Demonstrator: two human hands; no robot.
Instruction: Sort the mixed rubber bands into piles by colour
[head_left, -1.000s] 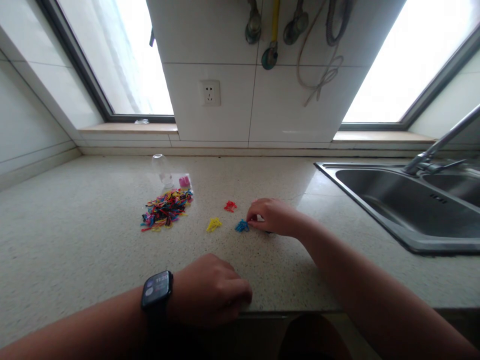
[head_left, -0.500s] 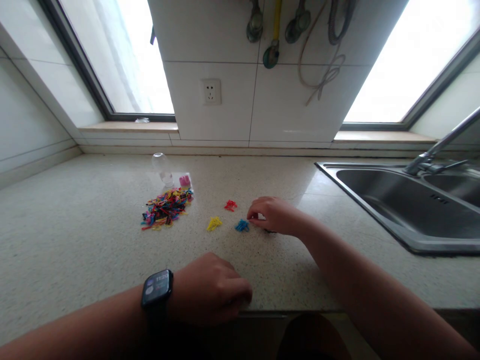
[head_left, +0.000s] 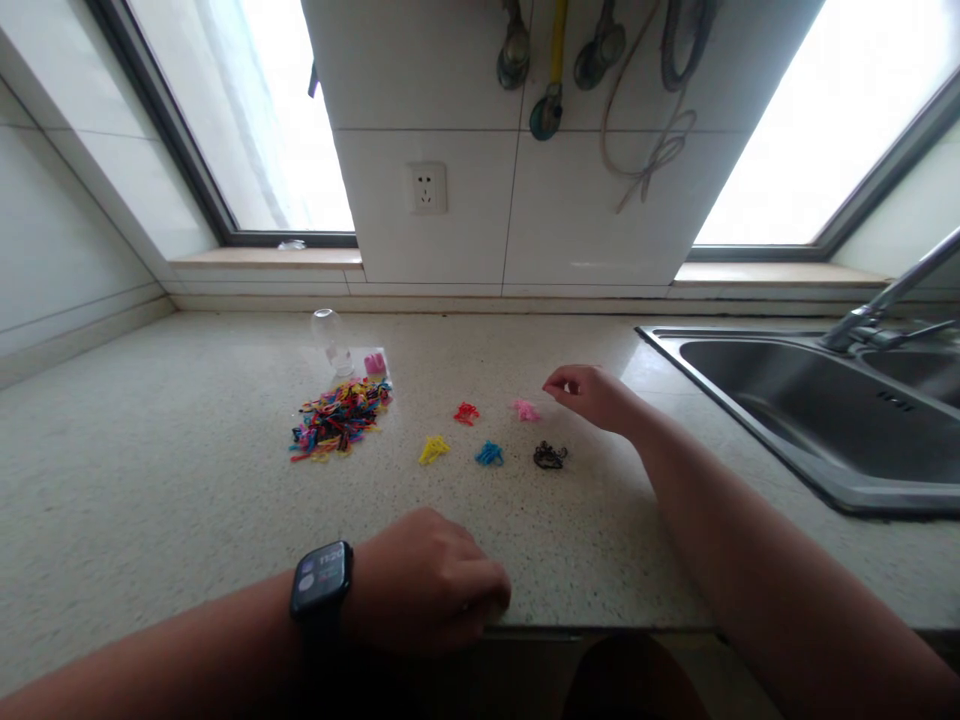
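The right hand [head_left: 592, 395] hovers low over the speckled surface [head_left: 150, 480], its fingers curled with thumb and forefinger pinched together; whether anything tiny sits between them cannot be told. Just to its left lies a small pink cluster [head_left: 525, 409] of elastic bands, close to the fingertips but apart from them. Nearer the person, a black cluster [head_left: 550, 456] lies just below the hand and wrist. Further left sit a blue cluster [head_left: 489, 454], a yellow cluster [head_left: 433, 450] and a red cluster [head_left: 466, 412], each one separate on the bare surface.

Well to the left of these lies the mixed pile [head_left: 337, 417] of many-coloured bands, spread loosely. At its far edge a small clear bottle [head_left: 331, 340] lies tilted, and a pink cap-like piece [head_left: 374, 363] rests just beside it, touching the pile's upper corner.

The left hand [head_left: 427, 580] rests at the near edge of the surface, closed in a loose fist and holding nothing that shows; a dark smartwatch [head_left: 321, 582] sits on its wrist. Nothing lies between the right hand and the sorted clusters.

To the right, a steel sink [head_left: 787, 400] is set into the surface, with a tap [head_left: 885, 300] over it. On the tiled wall behind are a socket [head_left: 426, 187] and hanging utensils [head_left: 551, 70], with windows on either side.
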